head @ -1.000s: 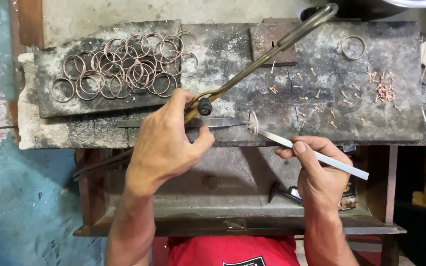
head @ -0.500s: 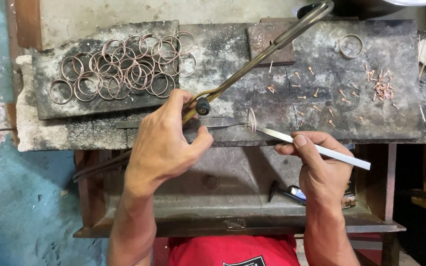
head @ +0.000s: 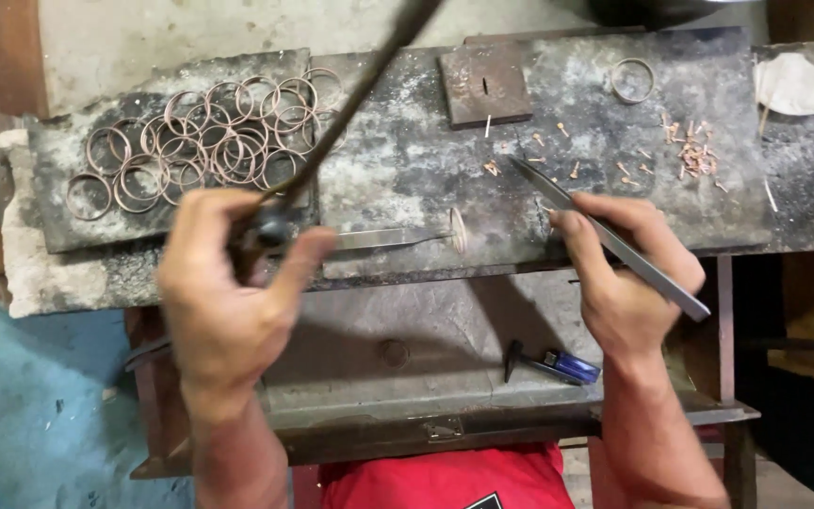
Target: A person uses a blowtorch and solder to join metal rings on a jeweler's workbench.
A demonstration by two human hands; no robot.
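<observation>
Your left hand (head: 223,306) has drawn back toward you and lifted, so the long dark torch rod (head: 350,104) it grips now slants up and out of the top of the view, blurred, where half a second ago its tip lay low across the tabletop (head: 407,160). The fingers are wrapped tight round the rod's handle. Your right hand (head: 628,273) has moved away from the small upright ring (head: 458,229): the metal tweezers (head: 605,236), pinched between thumb and fingers, pointed at that ring before and now aim further back, toward the scattered copper bits (head: 694,155). The ring stands on edge at the end of a flat metal strip (head: 383,238), near the front edge, touched by neither hand. I judge the work on it is paused. The heap of copper rings (head: 204,141) and the lone ring (head: 631,80) lie as they did.
</observation>
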